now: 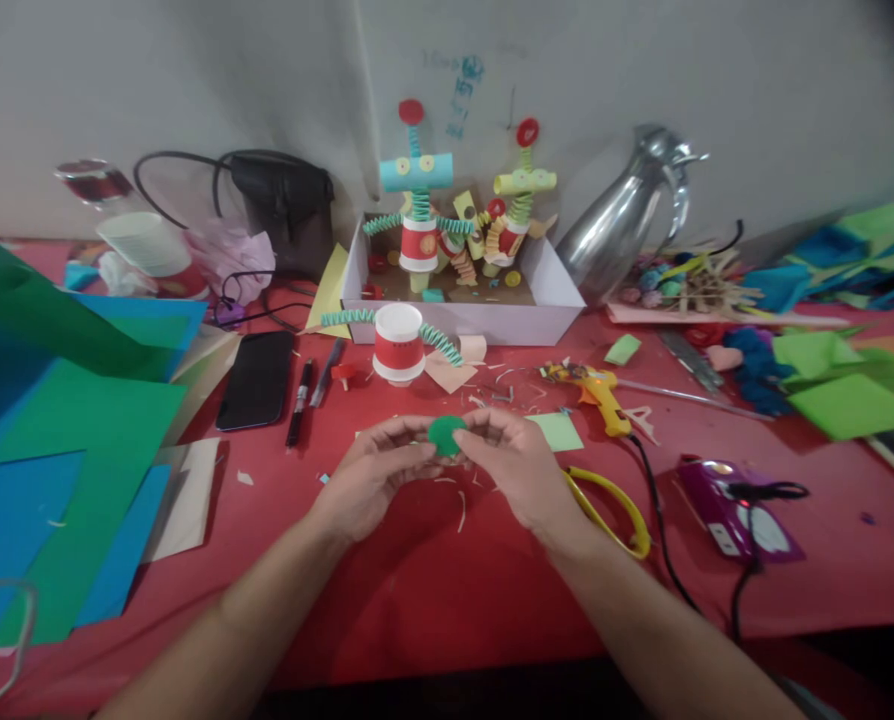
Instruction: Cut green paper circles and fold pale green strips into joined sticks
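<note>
Between my two hands is a small green paper disc [445, 437], held up over the red table. My left hand [379, 465] pinches its left edge, thumb in front and fingers behind. My right hand [511, 465] grips the right side, its thumb lying on the disc's face. Just beyond them stands an upturned red and white paper cup [399, 345] with folded green paper arms on both sides. A peach paper piece [452, 372] lies beside that cup. Pale green paper [556, 432] lies close to my right hand.
Behind is a white box [462, 322] with paper-cup figures. Right are a yellow glue gun [604, 400], its cord, a yellow ring [634, 515], a purple power strip [736, 510] and a steel jug [627, 220]. Left are a phone [256, 380], a pen [300, 402] and coloured sheets [109, 420].
</note>
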Tool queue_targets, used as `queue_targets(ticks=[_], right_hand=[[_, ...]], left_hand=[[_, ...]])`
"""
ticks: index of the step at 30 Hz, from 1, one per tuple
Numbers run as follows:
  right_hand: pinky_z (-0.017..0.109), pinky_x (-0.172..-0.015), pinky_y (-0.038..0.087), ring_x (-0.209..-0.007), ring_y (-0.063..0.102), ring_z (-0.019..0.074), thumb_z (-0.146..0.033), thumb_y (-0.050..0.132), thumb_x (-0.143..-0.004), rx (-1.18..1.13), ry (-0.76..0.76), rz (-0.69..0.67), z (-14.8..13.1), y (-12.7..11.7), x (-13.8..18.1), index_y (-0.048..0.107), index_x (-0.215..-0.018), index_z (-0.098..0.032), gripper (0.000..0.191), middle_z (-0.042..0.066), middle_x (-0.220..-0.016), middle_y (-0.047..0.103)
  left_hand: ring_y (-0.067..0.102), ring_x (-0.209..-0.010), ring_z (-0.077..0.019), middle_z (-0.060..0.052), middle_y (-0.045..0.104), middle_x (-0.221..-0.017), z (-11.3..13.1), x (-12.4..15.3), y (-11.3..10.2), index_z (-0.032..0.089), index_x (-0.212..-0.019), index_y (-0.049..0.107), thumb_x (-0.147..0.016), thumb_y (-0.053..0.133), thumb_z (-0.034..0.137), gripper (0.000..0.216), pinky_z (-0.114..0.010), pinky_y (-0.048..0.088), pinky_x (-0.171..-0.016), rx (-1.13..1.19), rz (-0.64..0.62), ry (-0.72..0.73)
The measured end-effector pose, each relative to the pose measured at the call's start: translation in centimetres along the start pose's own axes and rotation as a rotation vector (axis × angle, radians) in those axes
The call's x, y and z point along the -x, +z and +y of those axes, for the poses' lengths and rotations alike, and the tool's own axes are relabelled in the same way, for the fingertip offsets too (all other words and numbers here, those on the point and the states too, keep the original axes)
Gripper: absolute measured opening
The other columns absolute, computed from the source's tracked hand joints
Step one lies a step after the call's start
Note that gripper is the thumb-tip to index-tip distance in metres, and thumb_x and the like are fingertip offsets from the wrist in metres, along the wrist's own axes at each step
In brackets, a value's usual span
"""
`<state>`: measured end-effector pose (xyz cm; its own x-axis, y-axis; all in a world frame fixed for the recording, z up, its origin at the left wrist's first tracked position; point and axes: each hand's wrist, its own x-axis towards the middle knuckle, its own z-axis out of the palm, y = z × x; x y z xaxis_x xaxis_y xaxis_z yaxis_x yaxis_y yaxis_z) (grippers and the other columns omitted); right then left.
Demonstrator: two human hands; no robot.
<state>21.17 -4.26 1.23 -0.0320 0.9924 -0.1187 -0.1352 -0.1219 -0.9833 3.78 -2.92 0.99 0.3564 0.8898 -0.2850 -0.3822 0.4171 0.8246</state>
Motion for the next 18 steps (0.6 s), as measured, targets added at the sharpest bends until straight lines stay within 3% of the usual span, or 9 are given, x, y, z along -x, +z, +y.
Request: queue_targets(ticks=[5, 8, 10, 13, 16, 18], right_hand=[[0.024, -0.064, 0.052, -0.065, 0.063, 0.0109, -0.031, 0.071, -0.079, 0.124, 0.001, -0.054, 0.3, 0.3, -0.3, 0.064, -0.084, -0.018, 0.015, -0.001, -0.075, 0.068], [0.028, -0.070, 0.054, -0.073, 0.067, 0.0145, -0.038, 0.068, -0.083, 0.244, 0.036, -0.148, -1.3, -0.5, 0.2, 0.061, -0.096, -0.019, 0.024, 0.001, -0.080, 0.069], [0.032, -0.075, 0.055, -0.082, 0.068, 0.0177, -0.044, 0.066, -0.086, 0.459, 0.019, -0.214, -2.9, -2.2, 1.5, 0.056, -0.115, -0.022, 0.038, 0.003, -0.090, 0.070], [0.042, -0.082, 0.054, -0.092, 0.068, 0.0249, -0.047, 0.064, -0.087, 0.984, -0.015, -0.112, -4.0, -6.1, 4.6, 0.053, -0.125, -0.027, 0.044, 0.006, -0.104, 0.068], [0.052, -0.091, 0.052, -0.117, 0.059, 0.0370, -0.041, 0.064, -0.085, 1.334, -0.032, 0.041, -2.6, -9.5, 7.4, 0.053, -0.130, -0.023, 0.049, 0.015, -0.124, 0.061], [0.053, -0.097, 0.049, -0.121, 0.057, 0.0359, -0.035, 0.060, -0.087, 1.357, -0.031, -0.025, -0.9, -10.9, 8.4, 0.049, -0.137, -0.022, 0.053, 0.015, -0.128, 0.059]], left_hand=[[0.065, -0.065, -0.0095, 0.000, 0.072, -0.076, -0.3, 0.0, 0.4, 0.017, -0.079, 0.074, -0.070, 0.084, 0.028, 0.017, -0.020, 0.050, -0.063, -0.087, 0.066, 0.010], [0.062, -0.063, -0.0086, -0.001, 0.070, -0.072, -0.5, 0.0, 0.3, 0.016, -0.075, 0.074, -0.069, 0.084, 0.030, 0.018, -0.019, 0.046, -0.061, -0.139, 0.093, 0.035], [0.059, -0.062, -0.0077, -0.001, 0.069, -0.070, -0.5, 0.1, 0.2, 0.016, -0.073, 0.074, -0.068, 0.084, 0.031, 0.019, -0.019, 0.042, -0.059, -0.149, 0.121, 0.053], [0.057, -0.062, -0.0078, 0.001, 0.066, -0.066, -0.2, 0.4, 0.0, 0.017, -0.071, 0.073, -0.068, 0.084, 0.033, 0.020, -0.019, 0.038, -0.057, -0.129, 0.168, 0.070], [0.051, -0.059, -0.0069, 0.002, 0.061, -0.062, 0.1, 0.6, 0.1, 0.017, -0.068, 0.072, -0.066, 0.085, 0.033, 0.020, -0.019, 0.036, -0.057, -0.089, 0.212, 0.092], [0.044, -0.056, -0.0061, 0.003, 0.057, -0.059, 0.1, 0.8, 0.2, 0.017, -0.066, 0.072, -0.063, 0.087, 0.031, 0.021, -0.020, 0.033, -0.055, -0.055, 0.251, 0.105]])
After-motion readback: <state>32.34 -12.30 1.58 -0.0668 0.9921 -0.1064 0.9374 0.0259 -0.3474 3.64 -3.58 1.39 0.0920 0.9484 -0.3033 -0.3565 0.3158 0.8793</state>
